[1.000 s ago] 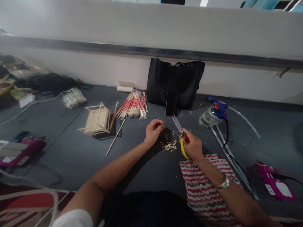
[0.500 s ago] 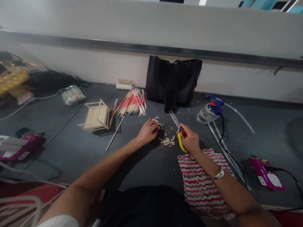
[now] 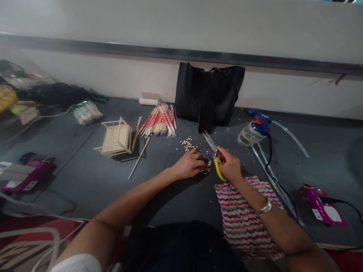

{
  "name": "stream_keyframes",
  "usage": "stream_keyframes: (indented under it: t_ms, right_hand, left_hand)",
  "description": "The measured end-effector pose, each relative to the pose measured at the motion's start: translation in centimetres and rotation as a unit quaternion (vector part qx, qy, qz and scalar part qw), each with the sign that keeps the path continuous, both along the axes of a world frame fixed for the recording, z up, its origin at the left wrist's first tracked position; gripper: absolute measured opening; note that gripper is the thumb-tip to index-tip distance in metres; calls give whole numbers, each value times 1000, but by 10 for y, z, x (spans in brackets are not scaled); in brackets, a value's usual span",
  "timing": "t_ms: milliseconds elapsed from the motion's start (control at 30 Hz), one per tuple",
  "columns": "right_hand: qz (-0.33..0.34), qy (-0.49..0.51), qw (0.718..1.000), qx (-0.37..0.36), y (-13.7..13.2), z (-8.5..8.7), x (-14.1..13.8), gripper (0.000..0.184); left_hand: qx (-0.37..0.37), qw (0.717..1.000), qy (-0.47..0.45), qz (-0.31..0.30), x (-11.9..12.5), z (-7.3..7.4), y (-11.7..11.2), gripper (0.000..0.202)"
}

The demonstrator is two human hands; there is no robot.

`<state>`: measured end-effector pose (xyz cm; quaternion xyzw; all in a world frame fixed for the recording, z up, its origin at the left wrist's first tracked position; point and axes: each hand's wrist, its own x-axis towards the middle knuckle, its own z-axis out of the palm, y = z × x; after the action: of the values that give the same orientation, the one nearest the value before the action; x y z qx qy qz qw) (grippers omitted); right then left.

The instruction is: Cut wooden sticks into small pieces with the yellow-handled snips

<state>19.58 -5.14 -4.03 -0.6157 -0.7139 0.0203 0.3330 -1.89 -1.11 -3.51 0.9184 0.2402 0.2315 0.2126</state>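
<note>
My right hand (image 3: 231, 166) grips a pair of scissors (image 3: 218, 160) with red and yellow handles, the blades pointing up and left over the table. My left hand (image 3: 190, 164) is closed, its fingers curled down onto a pile of small cut wooden pieces (image 3: 206, 168). Whatever is between those fingertips is hidden. More cut pieces (image 3: 187, 144) lie scattered just beyond the left hand. Left of that arm are a lone thin stick (image 3: 139, 158) and a small chair-like frame built of sticks (image 3: 115, 139). A bundle of red-wrapped chopsticks (image 3: 160, 121) lies farther back.
A black bag (image 3: 211, 90) stands against the wall with a phone (image 3: 204, 119) leaning on it. At right, a blue glue gun (image 3: 260, 122) rests on a clear jar (image 3: 249, 134) near clear glue sticks (image 3: 291, 138). Striped cloth (image 3: 249, 226) lies under my right forearm; a purple box (image 3: 324, 206) is at far right.
My left hand has moved right and toward me, from the far scattered pieces onto the nearer pile. My right hand keeps the scissors in nearly the same place. The view has tilted slightly.
</note>
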Motion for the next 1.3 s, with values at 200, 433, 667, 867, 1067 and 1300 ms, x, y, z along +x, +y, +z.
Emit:
stream_keyframes:
  t_ms: [200, 433, 667, 867, 1067, 1300]
  right_hand:
    - [-1, 4, 1000, 14, 0, 1, -1, 36]
    - [-1, 12, 1000, 16, -1, 2, -1, 35]
    - [7, 8, 999, 36, 0, -1, 0, 35]
    - [6, 10, 999, 34, 0, -1, 2, 33]
    - [5, 19, 999, 27, 1, -1, 1, 35]
    - [3, 19, 1000, 20, 1, -1, 1, 36]
  left_hand:
    - [-37, 998, -58, 14, -10, -5, 4, 18]
    - [-46, 994, -95, -9, -13, -5, 3, 16]
    - [-24, 1000, 5, 10, -12, -3, -2, 22]
    - [2, 1000, -2, 15, -11, -2, -5, 27]
    - [26, 998, -12, 58, 4, -4, -8, 24]
    - [49, 988, 132, 57, 19, 11, -10, 20]
